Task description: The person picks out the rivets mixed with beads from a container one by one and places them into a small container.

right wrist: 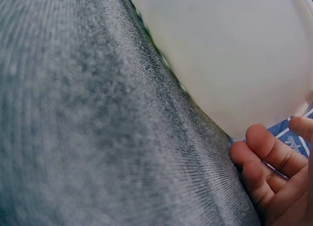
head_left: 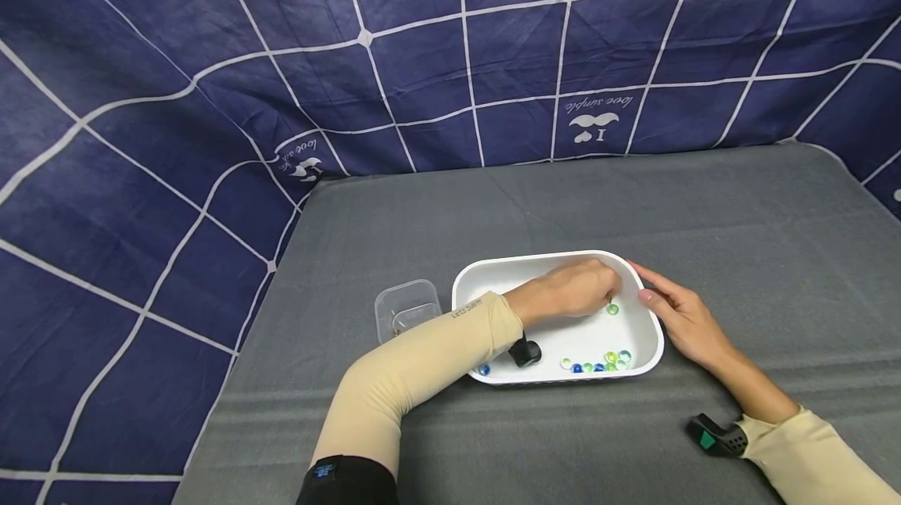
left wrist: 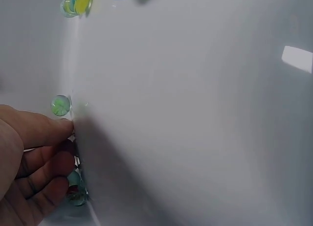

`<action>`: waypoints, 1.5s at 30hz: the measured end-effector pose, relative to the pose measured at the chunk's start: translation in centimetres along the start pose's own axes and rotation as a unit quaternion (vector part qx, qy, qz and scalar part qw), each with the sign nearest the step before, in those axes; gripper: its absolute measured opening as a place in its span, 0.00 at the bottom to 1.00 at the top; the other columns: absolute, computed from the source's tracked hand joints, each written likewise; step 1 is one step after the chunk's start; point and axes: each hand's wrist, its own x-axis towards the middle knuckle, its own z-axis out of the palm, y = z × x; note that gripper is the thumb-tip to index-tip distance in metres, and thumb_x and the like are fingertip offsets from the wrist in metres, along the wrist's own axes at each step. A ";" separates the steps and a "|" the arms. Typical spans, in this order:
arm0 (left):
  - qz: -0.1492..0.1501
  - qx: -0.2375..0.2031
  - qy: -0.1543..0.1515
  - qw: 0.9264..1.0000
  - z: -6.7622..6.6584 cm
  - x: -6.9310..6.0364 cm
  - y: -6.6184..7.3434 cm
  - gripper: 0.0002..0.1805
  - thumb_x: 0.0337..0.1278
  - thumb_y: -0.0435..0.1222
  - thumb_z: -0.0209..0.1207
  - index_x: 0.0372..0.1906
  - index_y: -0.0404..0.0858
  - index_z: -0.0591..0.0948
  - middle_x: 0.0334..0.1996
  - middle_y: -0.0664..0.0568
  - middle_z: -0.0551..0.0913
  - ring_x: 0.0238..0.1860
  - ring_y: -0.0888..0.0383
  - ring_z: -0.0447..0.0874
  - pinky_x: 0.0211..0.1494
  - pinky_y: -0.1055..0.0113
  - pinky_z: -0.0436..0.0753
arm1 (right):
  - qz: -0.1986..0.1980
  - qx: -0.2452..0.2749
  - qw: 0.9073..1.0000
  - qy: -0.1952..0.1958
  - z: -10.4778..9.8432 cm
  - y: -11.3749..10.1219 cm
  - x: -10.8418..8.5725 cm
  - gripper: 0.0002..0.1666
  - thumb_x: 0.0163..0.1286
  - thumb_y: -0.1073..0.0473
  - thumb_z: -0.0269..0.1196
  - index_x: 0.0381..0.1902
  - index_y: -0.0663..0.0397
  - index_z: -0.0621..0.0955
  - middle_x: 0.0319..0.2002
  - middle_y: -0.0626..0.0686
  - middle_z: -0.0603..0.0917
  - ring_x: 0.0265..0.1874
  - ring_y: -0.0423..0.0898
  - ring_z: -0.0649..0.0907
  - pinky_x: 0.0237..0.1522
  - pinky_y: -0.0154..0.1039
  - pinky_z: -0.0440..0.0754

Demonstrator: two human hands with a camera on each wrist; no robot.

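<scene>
A white plastic tub stands on the grey cloth with glass marbles inside. My left hand reaches in at its right end, fingers bent downward. In the left wrist view, that hand's thumb and curled fingers close about marbles at the wall, partly hidden by the fingertips. One greenish marble shows beyond the fingers, and a green marble lies just past the thumb. My right hand holds the tub's right end from outside, thumb at the rim; its bent fingers touch the outer wall.
More blue, green and clear marbles lie along the tub's near wall, and a blue marble sits in its near left corner. A clear plastic box stands left of the tub, partly behind my left sleeve. A blue checked curtain hangs behind.
</scene>
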 end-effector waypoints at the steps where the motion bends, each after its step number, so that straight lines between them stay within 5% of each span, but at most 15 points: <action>1: -0.001 0.001 -0.002 1.000 0.0 0.0 0.0 0.12 0.61 0.31 0.60 0.23 0.46 0.77 0.20 0.61 0.74 0.23 0.66 0.67 0.27 0.76 0.65 | -0.001 0.000 1.000 0.001 0.0 0.0 0.0 0.24 0.75 0.68 0.52 0.67 0.65 0.71 0.43 0.28 0.80 0.34 0.31 0.81 0.32 0.26 0.78; 14: -0.019 0.016 -0.028 0.999 0.1 0.2 0.5 0.08 0.63 0.38 0.63 0.28 0.45 0.80 0.23 0.60 0.76 0.25 0.66 0.69 0.29 0.75 0.68 | 0.003 0.001 1.000 -0.005 0.0 0.0 0.0 0.24 0.76 0.68 0.52 0.68 0.66 0.70 0.40 0.30 0.82 0.33 0.32 0.81 0.31 0.26 0.78; 26: -0.008 0.021 -0.008 1.000 -0.2 -0.3 0.6 0.22 0.59 0.31 0.60 0.15 0.48 0.65 0.15 0.60 0.65 0.19 0.65 0.60 0.22 0.74 0.59 | 0.002 -0.001 1.000 -0.003 0.1 0.0 0.0 0.24 0.75 0.68 0.52 0.68 0.65 0.70 0.41 0.29 0.81 0.34 0.32 0.82 0.32 0.26 0.78; 45: 0.017 0.011 0.012 1.000 -1.1 -1.0 1.2 0.17 0.56 0.31 0.63 0.19 0.46 0.70 0.17 0.60 0.64 0.20 0.66 0.59 0.23 0.76 0.57 | 0.002 -0.002 1.000 -0.004 0.1 0.1 0.0 0.24 0.76 0.67 0.52 0.68 0.66 0.70 0.45 0.25 0.78 0.37 0.30 0.81 0.33 0.25 0.78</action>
